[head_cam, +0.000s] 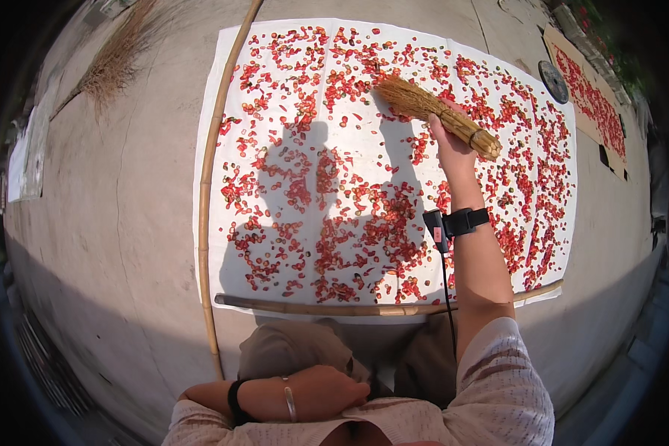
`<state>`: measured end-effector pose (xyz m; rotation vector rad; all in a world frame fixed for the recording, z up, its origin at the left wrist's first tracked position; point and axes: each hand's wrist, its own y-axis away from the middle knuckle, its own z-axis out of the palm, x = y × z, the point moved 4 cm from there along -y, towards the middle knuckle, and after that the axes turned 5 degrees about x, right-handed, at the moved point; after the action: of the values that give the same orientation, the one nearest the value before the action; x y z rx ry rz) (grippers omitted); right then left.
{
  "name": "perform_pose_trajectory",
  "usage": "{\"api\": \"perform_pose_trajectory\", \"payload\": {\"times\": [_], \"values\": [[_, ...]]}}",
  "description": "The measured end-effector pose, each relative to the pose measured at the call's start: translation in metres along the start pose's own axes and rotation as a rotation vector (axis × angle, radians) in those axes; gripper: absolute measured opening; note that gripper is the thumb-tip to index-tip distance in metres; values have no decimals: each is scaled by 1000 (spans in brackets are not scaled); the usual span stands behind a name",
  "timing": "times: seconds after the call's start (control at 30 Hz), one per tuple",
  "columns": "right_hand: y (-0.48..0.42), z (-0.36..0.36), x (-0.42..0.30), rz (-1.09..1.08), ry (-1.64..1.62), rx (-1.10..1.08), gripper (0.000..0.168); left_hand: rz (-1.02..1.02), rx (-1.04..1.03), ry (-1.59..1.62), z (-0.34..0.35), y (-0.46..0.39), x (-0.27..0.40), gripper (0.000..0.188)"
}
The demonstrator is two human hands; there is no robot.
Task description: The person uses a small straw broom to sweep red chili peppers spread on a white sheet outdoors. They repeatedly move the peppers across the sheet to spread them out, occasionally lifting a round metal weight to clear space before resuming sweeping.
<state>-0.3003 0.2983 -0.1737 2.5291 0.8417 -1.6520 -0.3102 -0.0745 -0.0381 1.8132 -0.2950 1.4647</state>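
My right hand (454, 139) grips a short straw hand brush (423, 103) by its bound handle. The bristles point up and left, over a white cloth (362, 139) spread on the ground. Cut pieces of red chili pepper (390, 223), a few of them greenish, lie scattered all over the cloth; whether the bristles touch them I cannot tell. My left hand (323, 393) rests curled at my lap, near my knee, with nothing seen in it. A black strap with a small device and a cable is on my right wrist.
Bamboo poles lie along the cloth's left edge (206, 167) and near edge (312, 308). A twig broom (108, 72) lies on the concrete at the upper left. At the right, a dark round disc (553, 82) sits beside a cardboard sheet (563, 53) bearing more red pieces.
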Motion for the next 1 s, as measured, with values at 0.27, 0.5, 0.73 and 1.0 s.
{"api": "perform_pose_trajectory", "payload": {"times": [0.27, 0.5, 0.73, 1.0], "values": [[-8, 70, -15, 162, -422, -48, 42, -39, -62, 6, 0, -5, -5, 14], [-29, -9, 32, 114, -156, 259, 42, -28, 10, 39, 2, 2, -10, 15], [-54, 26, 15, -72, 224, 172, 40, -56, -33, 40, -5, -1, -9, 15], [-65, 78, 1, 129, -295, 21, 43, -110, -156, 9, -4, -6, -13, 12]]}}
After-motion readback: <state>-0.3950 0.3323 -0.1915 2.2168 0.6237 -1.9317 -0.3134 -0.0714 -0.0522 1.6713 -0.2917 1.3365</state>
